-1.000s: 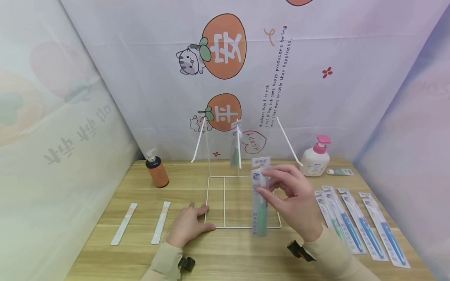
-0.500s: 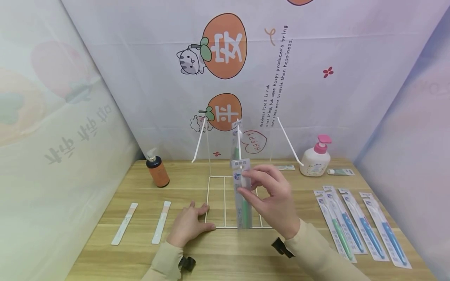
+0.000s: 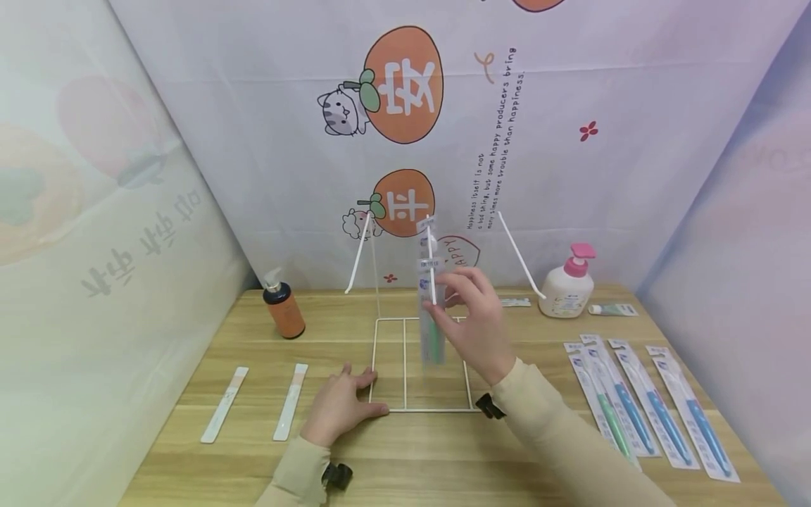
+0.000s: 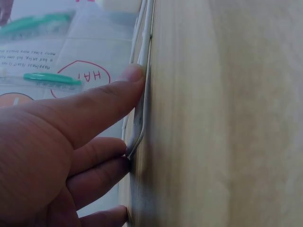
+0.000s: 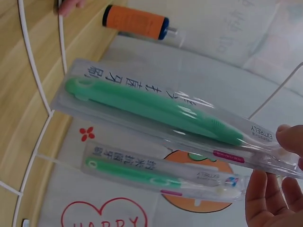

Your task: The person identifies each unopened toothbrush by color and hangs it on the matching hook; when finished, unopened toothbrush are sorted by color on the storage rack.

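Note:
My right hand (image 3: 472, 310) pinches a packaged green toothbrush (image 3: 434, 338) between thumb and fingers, below the top of its card. The card hangs upright at the middle prong of a white wire rack (image 3: 437, 410), with the prong's front end showing before it. Another packaged green toothbrush (image 5: 132, 172) hangs farther back on that prong, mostly covered in the head view. My left hand (image 3: 336, 408) rests at the rack's front left corner. In the left wrist view its thumb and nearly straight fingers press against the base wire (image 4: 145, 104).
Several packaged toothbrushes (image 3: 659, 408) lie at the right. A pink-topped pump bottle (image 3: 566, 292) and a small tube (image 3: 612, 310) stand and lie behind them. At the left are an orange pump bottle (image 3: 284, 310) and two thin white packets (image 3: 224, 405). The rack's outer prongs (image 3: 357, 253) bear nothing.
My right hand has carried the packaged green toothbrush left, then up and back, from right of the middle prong onto it. The left hand has stayed on the rack's corner.

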